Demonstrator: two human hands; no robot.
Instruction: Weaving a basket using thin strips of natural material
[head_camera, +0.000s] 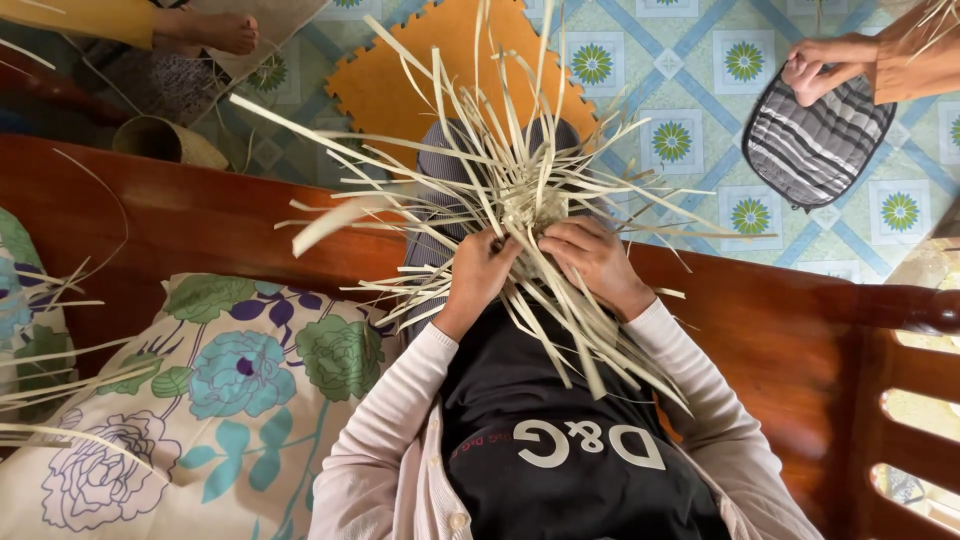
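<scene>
Hands at work above the lap, near front edge of wooden bench (200, 215): left hand (478, 275) and right hand (593, 258) clenched around woven centre of pale strip bundle (520, 200); flowered cushion (200, 400) alongside on seat.

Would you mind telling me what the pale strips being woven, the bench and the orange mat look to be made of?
Strips, held by the left hand and right hand: probably dried palm leaf or similar plant fibre; flat, matte, pale straw colour, springy. Bench: wood with a glossy reddish-brown varnish, showing sheen and slats. Orange mat: likely foam, judging by its interlocking toothed edges and dull surface.
</scene>
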